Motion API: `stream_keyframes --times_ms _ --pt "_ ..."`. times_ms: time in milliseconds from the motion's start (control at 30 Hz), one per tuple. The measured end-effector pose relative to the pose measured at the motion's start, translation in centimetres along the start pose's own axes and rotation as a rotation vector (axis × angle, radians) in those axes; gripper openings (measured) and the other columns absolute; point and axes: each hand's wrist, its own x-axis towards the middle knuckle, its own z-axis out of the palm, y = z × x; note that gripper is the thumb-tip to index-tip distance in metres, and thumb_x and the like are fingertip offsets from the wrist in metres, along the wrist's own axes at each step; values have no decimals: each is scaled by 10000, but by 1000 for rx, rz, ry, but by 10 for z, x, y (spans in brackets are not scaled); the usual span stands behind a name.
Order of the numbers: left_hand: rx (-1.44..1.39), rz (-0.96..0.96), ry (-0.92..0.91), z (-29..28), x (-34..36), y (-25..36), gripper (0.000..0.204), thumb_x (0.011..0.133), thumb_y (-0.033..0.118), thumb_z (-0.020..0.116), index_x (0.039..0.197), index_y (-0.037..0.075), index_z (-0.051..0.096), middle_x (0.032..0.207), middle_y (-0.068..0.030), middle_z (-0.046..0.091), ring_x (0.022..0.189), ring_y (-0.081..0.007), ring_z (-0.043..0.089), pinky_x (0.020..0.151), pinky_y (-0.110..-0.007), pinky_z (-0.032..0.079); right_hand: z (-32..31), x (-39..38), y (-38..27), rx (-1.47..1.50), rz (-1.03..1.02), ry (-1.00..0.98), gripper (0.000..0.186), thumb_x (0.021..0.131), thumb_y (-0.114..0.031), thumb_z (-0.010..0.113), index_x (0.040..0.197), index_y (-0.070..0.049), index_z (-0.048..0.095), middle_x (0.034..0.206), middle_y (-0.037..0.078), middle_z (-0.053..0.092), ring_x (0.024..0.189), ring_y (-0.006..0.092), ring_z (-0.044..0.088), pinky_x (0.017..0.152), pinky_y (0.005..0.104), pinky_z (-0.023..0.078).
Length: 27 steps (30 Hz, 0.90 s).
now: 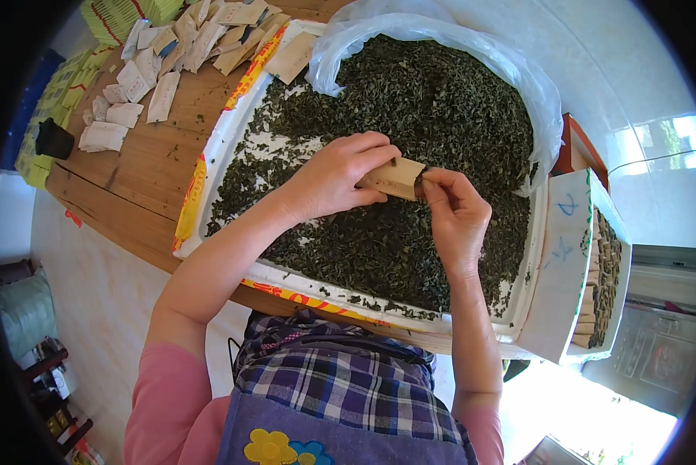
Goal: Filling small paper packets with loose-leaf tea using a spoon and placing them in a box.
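A small tan paper packet (394,177) lies across the grip of my left hand (346,170), held above a heap of dark dried leaves (433,101). Its open end faces right, where a dark clump of leaves shows. My right hand (455,203) is closed in a pinch on that clump at the packet's mouth; the fingertips partly cover it. Below both hands, the leaves spread over a white tray (239,128) edged with yellow and red wrapping. A clear plastic bag (530,74) lies folded back around the far side of the heap.
Flat paper packets (200,39) are scattered over the wooden table (123,174) at the far left, near a black cup (53,139). One more packet (291,57) rests on the tray's corner. At right stands a white box (557,256) of upright leaf-filled packets (596,287).
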Motion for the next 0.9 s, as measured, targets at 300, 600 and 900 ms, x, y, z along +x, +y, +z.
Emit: stream_keyframes --times_ms 300,600,900 --pt "-183 -146 46 -7 2 -4 558 708 86 814 1200 28 559 1193 -110 560 1063 -284 604 916 -348 499 -69 4 2 -149 -94 96 101 914 21 609 991 10 674 862 53 703 800 105 670 706 215 498" --pt "-240 -170 137 -10 5 -7 548 736 86 802 1217 18 549 1186 -110 557 1082 -266 588 937 -342 483 -75 27 53 -824 -492 81 92 867 9 627 934 -50 649 792 114 664 712 192 652 638 334 497" --pt "-231 -221 110 -13 3 -10 554 748 113 797 1227 20 537 1180 -115 564 1082 -279 581 947 -359 467 -52 35 45 127 16 55 69 921 -18 623 982 1 650 890 27 674 813 106 654 722 214 459"
